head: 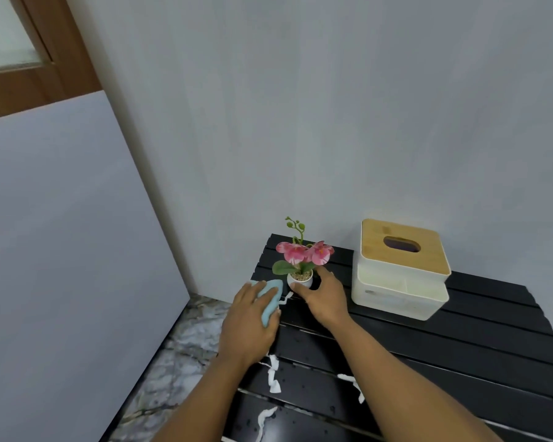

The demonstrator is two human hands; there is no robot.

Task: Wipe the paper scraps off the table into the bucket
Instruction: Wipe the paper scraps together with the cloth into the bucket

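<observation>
- Clearing the far left corner of the bench (460,346) looks like the step in hand. Your left hand (246,317) holds the blue cloth (270,298), fingers spread over its top and thumb at its edge, pressing it to the slats just beside the flower pot (300,279).
- Your right hand (324,296) is cupped round the pot's base, thumb in front and fingers behind. Lift it straight up or slide it toward the tissue box (403,266). The tall flowers likely make it top-heavy, so hold it low and upright.
- A small scrap (286,298) lies between the cloth and the pot. Take it first, with the cloth's edge flat so that it cannot slip under.
- The other paper scraps (273,374) lie nearer you on the bench: some by your left wrist, one by your right forearm, one at the near edge. Sweep along the slats rather than across them, since the grooves may trap thin pieces.
- The bucket is out of view, so I cannot tell where it stands. Gather the scraps into one pile before pushing them over an edge, or they may land on the floor (179,346).
</observation>
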